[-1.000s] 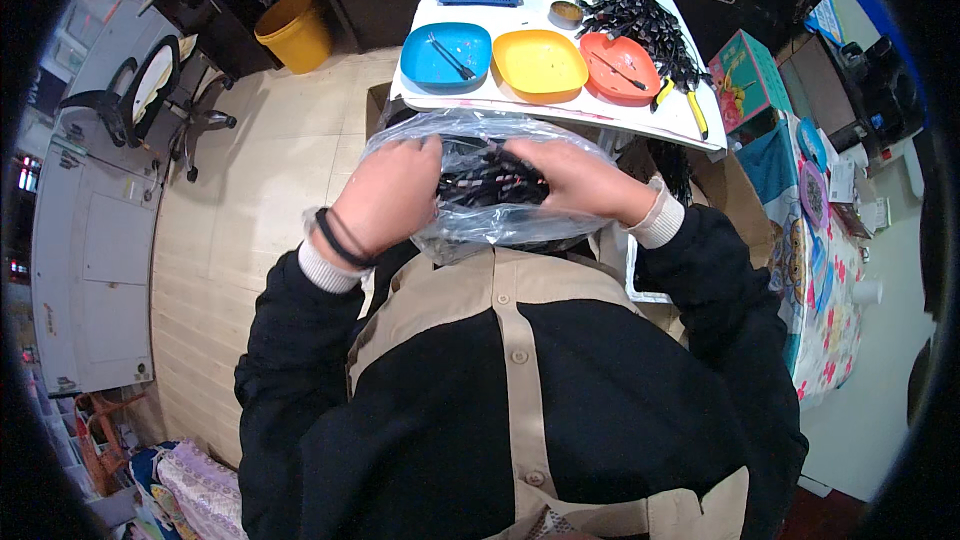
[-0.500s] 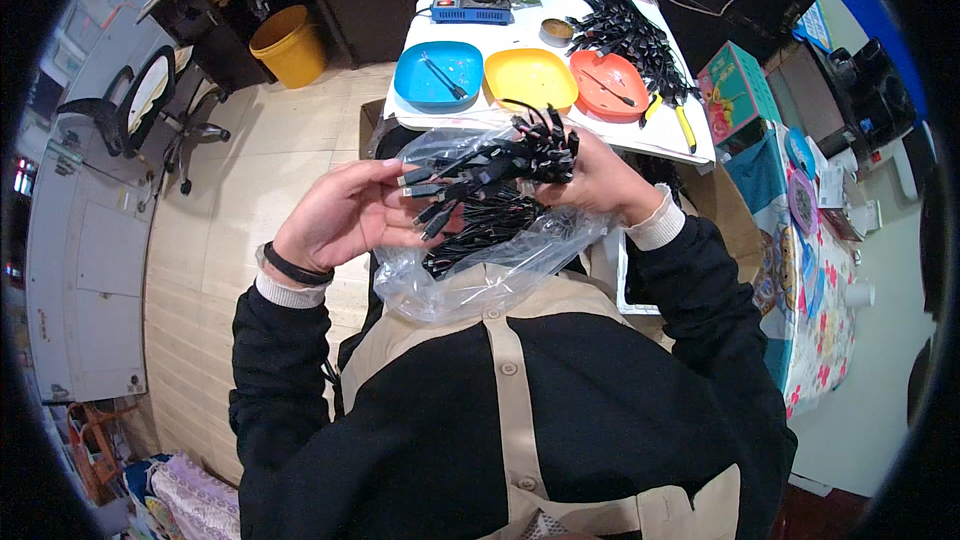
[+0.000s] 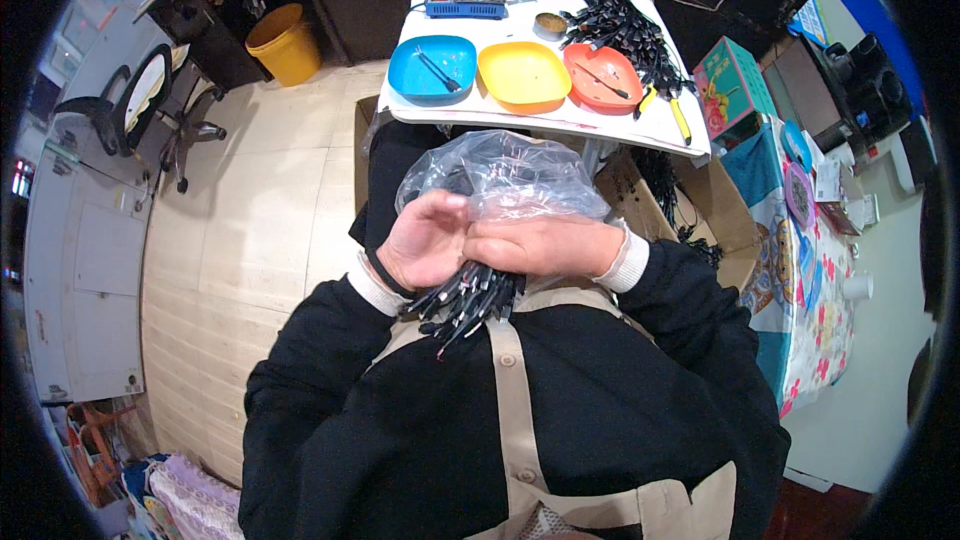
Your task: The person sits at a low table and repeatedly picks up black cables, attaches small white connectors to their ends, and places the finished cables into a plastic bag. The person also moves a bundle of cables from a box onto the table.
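We hold a bunch of black cables [image 3: 468, 302] in front of our tummy, just above the top of our tan and black apron [image 3: 519, 360]. Our right hand [image 3: 545, 245] is curled tight around the bunch, with its back facing up. The loose ends poke out below our hands and point down toward us. Some of the tips look pale, and one near the bottom looks a bit red. Our left hand [image 3: 425, 243] is right beside the right one, and the two touch. Its fingers are bent and its palm is partly turned up. We cannot tell if it is pinching any of the cables.

A clear plastic bag [image 3: 525, 165] sits just past our hands, all crinkly and shiny. We cannot see well what is inside it.

Past the bag is a white table [image 3: 560, 123]. Three dishes stand on it in a row: a blue dish [image 3: 403, 80], a yellow dish [image 3: 525, 70] and a red-orange dish [image 3: 590, 92]. The blue and red-orange ones each have a dark cable piece in them. On the right side of the table we see a big pile of black cables [image 3: 625, 28] and a tool with yellow handles [image 3: 681, 120]. A cardboard box [image 3: 728, 208] is below the table on the right.
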A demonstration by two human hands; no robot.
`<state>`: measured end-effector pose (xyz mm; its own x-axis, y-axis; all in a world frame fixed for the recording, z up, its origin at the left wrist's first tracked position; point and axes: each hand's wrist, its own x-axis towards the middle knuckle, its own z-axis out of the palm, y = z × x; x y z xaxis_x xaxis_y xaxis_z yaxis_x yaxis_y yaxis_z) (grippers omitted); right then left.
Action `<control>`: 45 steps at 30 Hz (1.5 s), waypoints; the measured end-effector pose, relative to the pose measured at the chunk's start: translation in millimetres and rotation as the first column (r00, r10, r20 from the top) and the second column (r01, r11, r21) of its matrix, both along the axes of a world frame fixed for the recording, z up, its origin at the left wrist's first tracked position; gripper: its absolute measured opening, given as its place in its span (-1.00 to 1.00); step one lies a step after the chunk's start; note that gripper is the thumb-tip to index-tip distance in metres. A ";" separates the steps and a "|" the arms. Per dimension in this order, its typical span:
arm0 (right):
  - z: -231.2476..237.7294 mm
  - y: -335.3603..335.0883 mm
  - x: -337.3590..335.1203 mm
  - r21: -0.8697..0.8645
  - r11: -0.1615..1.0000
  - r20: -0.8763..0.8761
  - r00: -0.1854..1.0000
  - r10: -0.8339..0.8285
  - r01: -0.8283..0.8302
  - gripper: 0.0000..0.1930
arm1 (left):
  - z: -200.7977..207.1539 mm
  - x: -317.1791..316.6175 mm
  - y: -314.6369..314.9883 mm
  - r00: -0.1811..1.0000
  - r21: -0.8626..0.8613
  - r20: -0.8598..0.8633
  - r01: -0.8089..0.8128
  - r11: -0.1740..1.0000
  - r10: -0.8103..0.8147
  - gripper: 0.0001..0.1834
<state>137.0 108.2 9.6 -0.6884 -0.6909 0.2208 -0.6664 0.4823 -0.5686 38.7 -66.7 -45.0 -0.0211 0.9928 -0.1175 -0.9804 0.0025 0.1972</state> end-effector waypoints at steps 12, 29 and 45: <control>21.3 3.8 5.3 0.187 0.982 -0.102 0.995 0.012 0.007 -0.34 | 11.7 16.6 7.5 0.910 -0.249 -0.352 -0.316 0.916 0.219 -0.47; -1.4 35.9 -65.4 -0.576 0.563 0.645 0.753 -0.132 0.593 -0.52 | 29.7 12.1 0.3 0.920 0.079 -0.393 0.036 0.996 -0.002 -0.47; 9.1 -8.2 -43.5 -0.633 0.468 0.757 0.620 0.206 0.617 -0.65 | 41.6 21.4 -3.8 0.856 -0.006 -0.515 0.040 0.999 -0.037 -0.27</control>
